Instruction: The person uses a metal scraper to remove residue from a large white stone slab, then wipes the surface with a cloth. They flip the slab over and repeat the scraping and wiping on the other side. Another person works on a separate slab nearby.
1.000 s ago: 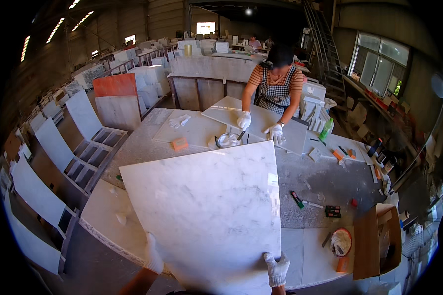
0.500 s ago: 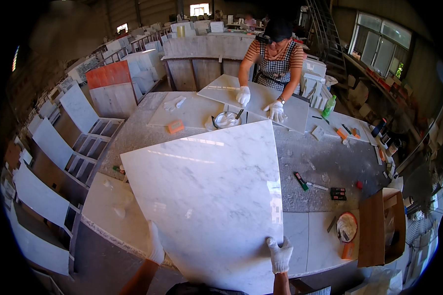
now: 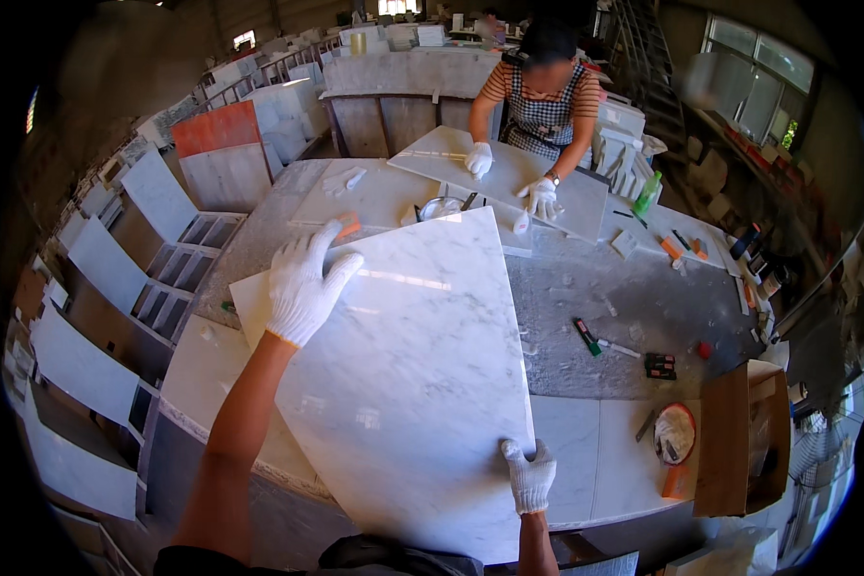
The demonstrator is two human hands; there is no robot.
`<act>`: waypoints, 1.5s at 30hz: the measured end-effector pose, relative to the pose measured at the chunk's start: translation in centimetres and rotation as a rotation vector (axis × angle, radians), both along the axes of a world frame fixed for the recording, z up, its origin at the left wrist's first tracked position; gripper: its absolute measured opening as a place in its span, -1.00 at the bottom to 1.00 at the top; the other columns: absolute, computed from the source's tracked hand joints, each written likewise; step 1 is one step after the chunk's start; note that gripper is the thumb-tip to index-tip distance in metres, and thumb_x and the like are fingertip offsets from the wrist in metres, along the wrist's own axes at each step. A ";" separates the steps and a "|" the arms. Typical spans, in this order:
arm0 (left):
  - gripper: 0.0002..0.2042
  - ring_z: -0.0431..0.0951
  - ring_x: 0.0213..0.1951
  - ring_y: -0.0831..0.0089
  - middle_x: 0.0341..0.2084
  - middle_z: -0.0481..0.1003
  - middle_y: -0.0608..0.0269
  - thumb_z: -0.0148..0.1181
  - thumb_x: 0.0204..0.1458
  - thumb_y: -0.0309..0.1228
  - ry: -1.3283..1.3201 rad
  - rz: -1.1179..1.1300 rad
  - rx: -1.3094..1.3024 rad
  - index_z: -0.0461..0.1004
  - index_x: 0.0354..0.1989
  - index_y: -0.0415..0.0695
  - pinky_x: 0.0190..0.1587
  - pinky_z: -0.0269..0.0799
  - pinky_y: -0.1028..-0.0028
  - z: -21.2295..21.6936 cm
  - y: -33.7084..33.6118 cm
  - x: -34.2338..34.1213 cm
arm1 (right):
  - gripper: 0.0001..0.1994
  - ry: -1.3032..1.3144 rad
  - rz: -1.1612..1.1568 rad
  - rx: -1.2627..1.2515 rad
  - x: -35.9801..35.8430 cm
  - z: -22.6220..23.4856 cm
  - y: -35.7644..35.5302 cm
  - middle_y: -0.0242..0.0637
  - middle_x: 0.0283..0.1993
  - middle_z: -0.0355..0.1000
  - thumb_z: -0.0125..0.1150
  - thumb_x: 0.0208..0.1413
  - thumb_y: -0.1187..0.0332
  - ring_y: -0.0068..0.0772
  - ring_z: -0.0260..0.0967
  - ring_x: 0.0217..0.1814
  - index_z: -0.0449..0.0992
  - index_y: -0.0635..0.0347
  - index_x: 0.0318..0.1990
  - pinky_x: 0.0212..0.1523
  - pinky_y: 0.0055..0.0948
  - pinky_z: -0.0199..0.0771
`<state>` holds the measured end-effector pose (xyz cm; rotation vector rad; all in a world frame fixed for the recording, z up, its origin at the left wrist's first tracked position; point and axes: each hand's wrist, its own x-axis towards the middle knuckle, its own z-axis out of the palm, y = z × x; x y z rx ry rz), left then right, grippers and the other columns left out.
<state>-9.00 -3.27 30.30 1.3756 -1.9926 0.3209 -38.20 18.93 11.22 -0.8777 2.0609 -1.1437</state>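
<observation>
A large white marble slab [image 3: 403, 355] with grey veins lies slanted across the bench before me, its near end close to my body. My left hand [image 3: 305, 283], in a white knit glove, reaches over the slab's far left part; its fingers and thumb are spread apart near the far edge. At the right edge, close to the near corner, my gloved right hand [image 3: 530, 475] grips the slab with the thumb on top, the other fingers partly hidden. Beyond the far edge stands a bowl of white paste [image 3: 440, 207], partly covered by the slab.
Across the bench [image 3: 624, 298] a person in a checked apron rests gloved hands on another slab [image 3: 509, 178]. To the right are a green-handled tool [image 3: 587, 336], a red-rimmed bowl [image 3: 675, 434] and a cardboard box [image 3: 739, 442]. Slabs on racks [image 3: 96, 269] line the left.
My left hand has gone from the near left edge to the far left part of the slab. The slab has shifted slightly left, with my right hand still on its edge.
</observation>
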 end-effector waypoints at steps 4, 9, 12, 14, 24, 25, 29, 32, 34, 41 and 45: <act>-0.57 0.55 -0.47 0.06 -0.59 0.53 0.02 0.12 0.07 0.07 -0.015 0.077 0.076 0.57 -0.25 -0.09 -0.36 0.41 0.17 -0.3 -1.8 -0.8 | -0.51 0.019 0.000 -0.015 -0.2 0.2 -0.1 -0.21 -0.57 0.48 0.47 -0.19 -0.03 -0.39 0.41 -0.54 0.56 0.31 -0.42 -0.39 -0.34 0.44; -0.51 0.53 -0.60 0.05 -0.69 0.50 0.02 0.03 0.11 0.14 -0.040 0.141 0.053 0.62 -0.43 -0.06 -0.51 0.40 0.16 -1.8 -3.7 -0.4 | -0.49 0.043 0.025 -0.042 -0.2 0.9 -0.6 -0.28 -0.62 0.39 0.42 -0.12 0.00 -0.57 0.23 -0.53 0.51 0.41 -0.42 -0.48 -0.38 0.33; -0.46 0.54 -0.51 -0.03 -0.60 0.52 -0.04 -0.09 0.18 0.10 -0.023 0.160 0.124 0.58 -0.54 -0.10 -0.43 0.40 0.10 -1.8 -3.6 -0.5 | -0.51 0.080 0.057 0.032 -0.2 -0.1 -1.1 -0.26 -0.58 0.42 0.41 -0.09 0.04 -0.55 0.27 -0.48 0.53 0.44 -0.38 -0.44 -0.39 0.35; -0.46 0.54 -0.54 -0.01 -0.59 0.53 -0.04 -0.11 0.19 0.10 0.013 0.162 0.115 0.58 -0.52 -0.10 -0.47 0.41 0.12 -2.7 -4.5 -0.8 | -0.55 0.000 0.023 -0.055 -0.2 -0.4 -1.1 -0.25 -0.55 0.45 0.41 -0.08 0.08 -0.52 0.31 -0.50 0.54 0.41 -0.34 -0.43 -0.40 0.36; -0.60 0.44 -0.05 0.10 -0.06 0.41 0.09 0.29 -0.04 -0.14 0.043 -0.021 -0.337 0.45 -0.09 -0.09 0.01 0.34 0.08 -7.1 -1.2 0.3 | -0.63 -0.183 0.047 -0.143 0.2 -1.7 -1.9 -0.46 -0.36 0.40 0.32 0.10 0.20 -0.63 0.23 -0.35 0.51 0.39 -0.14 -0.34 -0.52 0.29; -0.57 0.39 0.00 0.08 -0.03 0.38 0.09 0.32 -0.07 -0.16 0.039 -0.051 -0.301 0.44 -0.07 -0.10 0.06 0.28 0.05 -8.2 0.9 0.9 | -0.63 -0.198 0.040 -0.152 0.2 -1.8 -2.0 -0.47 -0.36 0.39 0.32 0.10 0.20 -0.63 0.22 -0.35 0.51 0.39 -0.14 -0.34 -0.52 0.29; -0.48 0.36 0.05 0.07 -0.03 0.34 0.08 0.38 -0.13 -0.24 0.097 0.033 -0.188 0.37 0.02 -0.11 0.09 0.27 0.06 -14.7 9.3 6.9 | -0.59 -0.162 0.015 -0.138 0.5 -0.7 -2.1 -0.45 -0.35 0.41 0.33 0.10 0.16 -0.62 0.22 -0.35 0.51 0.40 -0.14 -0.34 -0.53 0.27; -0.48 0.37 -0.01 0.02 -0.08 0.35 0.01 0.38 -0.09 -0.21 0.404 0.495 -0.121 0.35 0.02 -0.14 0.03 0.30 0.14 -23.0 13.7 14.2 | -0.59 -0.153 0.010 -0.159 -0.5 -2.7 -2.3 -0.41 -0.38 0.41 0.34 0.06 0.23 -0.61 0.23 -0.41 0.49 0.47 -0.13 -0.43 -0.51 0.24; -0.46 0.37 -0.05 0.00 -0.08 0.36 -0.04 0.36 -0.07 -0.17 0.535 0.838 -0.016 0.33 0.04 -0.15 0.01 0.31 0.17 -27.6 14.7 20.1 | -0.58 -0.141 0.016 -0.160 -0.2 -3.0 -2.1 -0.39 -0.36 0.42 0.34 0.06 0.23 -0.60 0.24 -0.40 0.48 0.48 -0.11 -0.41 -0.51 0.25; -0.29 0.43 0.02 0.00 -0.03 0.45 0.04 0.37 -0.14 -0.17 0.766 1.163 0.320 0.27 0.24 -0.07 0.07 0.34 0.16 -35.4 10.1 30.7 | -0.58 -0.200 -0.032 -0.067 -0.7 -3.6 -2.0 -0.36 -0.31 0.45 0.36 0.05 0.25 -0.57 0.29 -0.34 0.47 0.47 -0.09 -0.33 -0.52 0.31; -0.53 0.57 -0.16 0.34 -0.19 0.59 0.13 0.36 -0.06 -0.15 1.110 0.940 0.271 0.53 0.02 -0.10 -0.03 0.44 0.34 -36.8 10.3 36.0 | -0.47 -0.200 0.038 -0.185 1.0 -1.2 -2.5 -0.34 -0.37 0.46 0.40 -0.02 0.08 -0.53 0.31 -0.37 0.49 0.49 -0.18 -0.38 -0.45 0.33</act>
